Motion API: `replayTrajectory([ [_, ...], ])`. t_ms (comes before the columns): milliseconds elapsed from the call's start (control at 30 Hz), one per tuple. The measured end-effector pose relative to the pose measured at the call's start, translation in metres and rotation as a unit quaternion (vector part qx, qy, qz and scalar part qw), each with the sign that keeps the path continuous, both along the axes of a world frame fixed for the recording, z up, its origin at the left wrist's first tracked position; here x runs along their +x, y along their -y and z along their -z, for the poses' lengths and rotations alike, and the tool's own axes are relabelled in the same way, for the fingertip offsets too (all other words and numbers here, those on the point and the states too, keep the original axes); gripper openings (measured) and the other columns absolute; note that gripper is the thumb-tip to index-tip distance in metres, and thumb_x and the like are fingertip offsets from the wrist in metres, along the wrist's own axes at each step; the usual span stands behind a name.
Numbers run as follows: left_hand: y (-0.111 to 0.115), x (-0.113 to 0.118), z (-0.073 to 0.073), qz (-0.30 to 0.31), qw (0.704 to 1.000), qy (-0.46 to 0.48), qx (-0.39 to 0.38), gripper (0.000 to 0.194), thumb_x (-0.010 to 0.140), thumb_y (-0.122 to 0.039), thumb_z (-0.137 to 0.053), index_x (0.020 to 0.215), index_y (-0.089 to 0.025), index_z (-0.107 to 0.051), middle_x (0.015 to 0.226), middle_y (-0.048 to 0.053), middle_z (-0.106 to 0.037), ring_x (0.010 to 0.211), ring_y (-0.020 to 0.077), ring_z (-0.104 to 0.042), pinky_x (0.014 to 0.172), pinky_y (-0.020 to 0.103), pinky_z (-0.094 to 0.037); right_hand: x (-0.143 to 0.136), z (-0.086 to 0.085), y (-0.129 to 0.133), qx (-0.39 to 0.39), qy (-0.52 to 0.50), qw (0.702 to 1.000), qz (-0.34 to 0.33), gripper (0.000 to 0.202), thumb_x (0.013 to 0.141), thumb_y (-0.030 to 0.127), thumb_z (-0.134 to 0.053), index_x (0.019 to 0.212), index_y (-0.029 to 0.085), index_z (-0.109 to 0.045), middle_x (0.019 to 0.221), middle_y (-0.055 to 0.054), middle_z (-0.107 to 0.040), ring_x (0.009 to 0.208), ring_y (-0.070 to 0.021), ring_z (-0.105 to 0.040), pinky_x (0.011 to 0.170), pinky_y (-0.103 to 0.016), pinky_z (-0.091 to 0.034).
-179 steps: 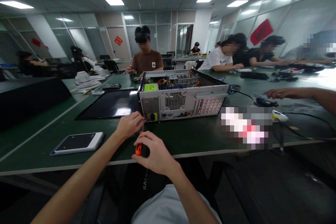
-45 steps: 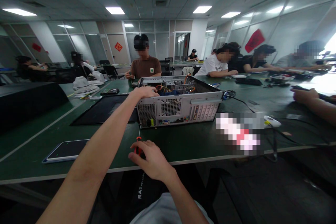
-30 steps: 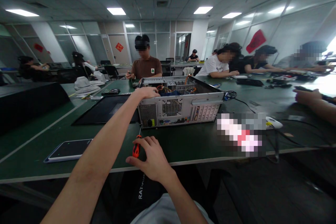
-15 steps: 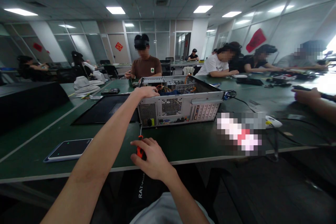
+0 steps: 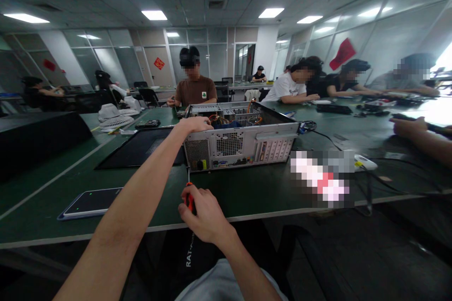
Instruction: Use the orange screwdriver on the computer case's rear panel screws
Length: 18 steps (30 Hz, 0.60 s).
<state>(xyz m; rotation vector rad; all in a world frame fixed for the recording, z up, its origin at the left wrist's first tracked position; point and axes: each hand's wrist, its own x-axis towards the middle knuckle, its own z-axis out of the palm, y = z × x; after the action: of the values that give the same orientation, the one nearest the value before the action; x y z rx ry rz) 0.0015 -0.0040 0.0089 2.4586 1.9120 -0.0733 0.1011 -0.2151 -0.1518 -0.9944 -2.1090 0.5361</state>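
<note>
A grey metal computer case (image 5: 233, 155) lies on the green table with its top side open and its rear panel towards me. My left hand (image 5: 195, 125) grips the case's near left corner; its fingertips curl over the edge and are partly hidden inside. In my right hand (image 5: 205, 211) is a screwdriver (image 5: 189, 197) with a red and black handle, fingers closed round it. The thin shaft points away from me, its tip at the lower left corner of the rear panel. Whether the tip sits in a screw is too small to tell. Wires (image 5: 215, 117) show inside the case.
A black side panel (image 5: 136, 148) lies left of the case, with a phone-like device (image 5: 90, 201) nearer me. Right are cables (image 5: 326, 138), a white device (image 5: 365, 162) and a blurred-out patch. A person (image 5: 196, 87) sits opposite; another person's hand (image 5: 409, 127) is at right.
My right thumb and index finger, spread apart before, have closed in round the screwdriver handle. My left hand and the case stay put; the view shifts slightly.
</note>
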Motion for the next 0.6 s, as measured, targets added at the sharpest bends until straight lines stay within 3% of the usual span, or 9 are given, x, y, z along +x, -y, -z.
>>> replayTrajectory([
  [100, 0.003, 0.000, -0.001, -0.008, 1.000, 0.005, -0.003, 0.062, 0.089, -0.065, -0.042, 0.140, -0.033, -0.058, 0.153, 0.004, -0.056, 0.134, 0.0334, -0.056, 0.108, 0.046, -0.046, -0.002, -0.007, 0.007, 0.050, -0.057, 0.997, 0.029, 0.003, 0.091, 0.023, -0.057, 0.092, 0.023, -0.060, 0.087, -0.002, -0.069, 0.083, -0.0194, -0.061, 0.083, -0.035, -0.041],
  [233, 0.002, 0.000, 0.000, -0.010, 1.000, 0.017, -0.002, 0.064, 0.091, -0.067, -0.041, 0.142, -0.032, -0.057, 0.155, 0.006, -0.054, 0.137, 0.0333, -0.054, 0.111, 0.046, -0.043, -0.004, -0.028, 0.012, 0.079, -0.170, 0.982, 0.038, 0.009, 0.091, 0.028, -0.054, 0.084, 0.023, -0.058, 0.081, 0.000, -0.065, 0.076, -0.0173, -0.058, 0.077, -0.032, -0.042],
  [367, -0.003, -0.001, 0.002, -0.001, 1.000, 0.020, -0.004, 0.067, 0.092, -0.069, -0.040, 0.145, -0.031, -0.055, 0.156, 0.008, -0.053, 0.138, 0.0337, -0.053, 0.113, 0.047, -0.042, -0.006, -0.043, 0.005, 0.024, -0.235, 0.970, 0.047, 0.018, 0.095, 0.030, -0.049, 0.080, 0.023, -0.056, 0.073, 0.002, -0.059, 0.067, -0.0146, -0.054, 0.069, -0.029, -0.041],
  [600, -0.002, -0.001, 0.001, 0.008, 1.000, 0.025, -0.004, 0.066, 0.093, -0.068, -0.040, 0.145, -0.029, -0.055, 0.156, 0.006, -0.052, 0.137, 0.0329, -0.054, 0.112, 0.044, -0.043, -0.018, -0.048, -0.014, 0.016, -0.274, 0.959, 0.070, 0.017, 0.095, 0.028, -0.050, 0.080, 0.022, -0.056, 0.070, 0.003, -0.056, 0.061, -0.0124, -0.050, 0.064, -0.026, -0.039],
])
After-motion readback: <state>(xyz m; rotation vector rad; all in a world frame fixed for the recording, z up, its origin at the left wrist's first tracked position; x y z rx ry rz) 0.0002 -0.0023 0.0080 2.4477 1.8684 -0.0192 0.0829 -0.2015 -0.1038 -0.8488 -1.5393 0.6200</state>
